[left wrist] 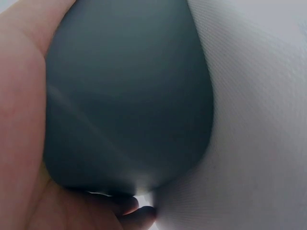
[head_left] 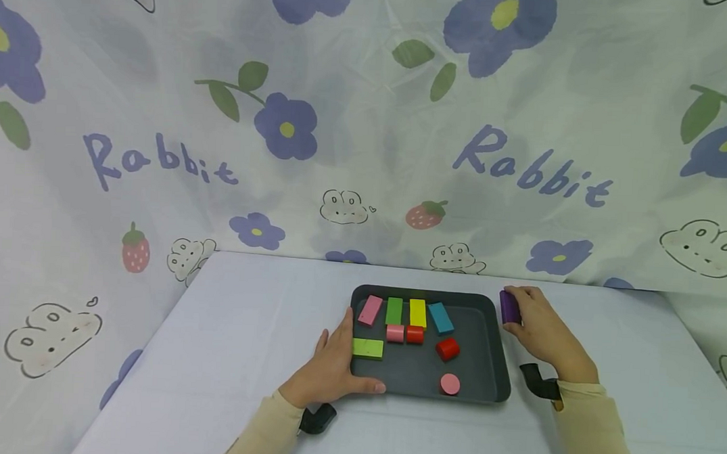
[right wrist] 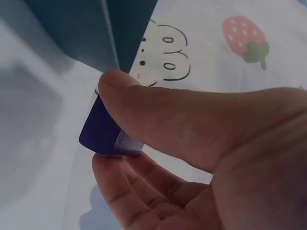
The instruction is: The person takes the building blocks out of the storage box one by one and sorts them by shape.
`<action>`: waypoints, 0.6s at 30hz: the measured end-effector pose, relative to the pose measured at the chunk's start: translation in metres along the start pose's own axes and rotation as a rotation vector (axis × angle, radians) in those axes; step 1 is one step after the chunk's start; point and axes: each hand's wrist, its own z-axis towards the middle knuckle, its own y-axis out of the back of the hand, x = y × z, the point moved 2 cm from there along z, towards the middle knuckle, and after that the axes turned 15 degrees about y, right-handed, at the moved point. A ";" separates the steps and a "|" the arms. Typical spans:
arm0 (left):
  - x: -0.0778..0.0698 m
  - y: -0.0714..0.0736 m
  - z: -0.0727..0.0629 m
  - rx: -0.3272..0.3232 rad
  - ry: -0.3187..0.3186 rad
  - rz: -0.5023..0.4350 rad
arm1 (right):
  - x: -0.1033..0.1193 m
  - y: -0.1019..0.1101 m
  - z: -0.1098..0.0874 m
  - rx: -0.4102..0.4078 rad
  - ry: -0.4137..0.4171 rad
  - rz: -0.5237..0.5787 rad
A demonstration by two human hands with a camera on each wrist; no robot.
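A dark grey tray holds several coloured blocks, and my left hand grips its front left corner. The thumb lies along the front rim, while the fingers run up the left side. In the left wrist view the tray's dark outer surface fills the middle, with fingertips curling behind its lower end. Just outside the tray's right rim, my right hand pinches a purple block between thumb and fingers. The right wrist view shows this block with the thumb on its upper side and fingertips beneath, close beside the tray wall.
Inside the tray, pink, green, yellow and blue blocks line the back. Pink and red cylinders and a lime block lie nearer. A patterned curtain hangs behind the white table.
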 end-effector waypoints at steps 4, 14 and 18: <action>0.000 0.000 0.000 0.001 -0.005 -0.002 | -0.003 -0.002 0.000 0.013 -0.014 0.006; -0.001 0.001 -0.001 0.006 -0.005 0.004 | -0.011 -0.010 0.000 0.035 -0.002 0.020; -0.001 0.002 -0.001 0.008 -0.003 0.002 | -0.016 -0.014 0.000 0.043 0.005 0.021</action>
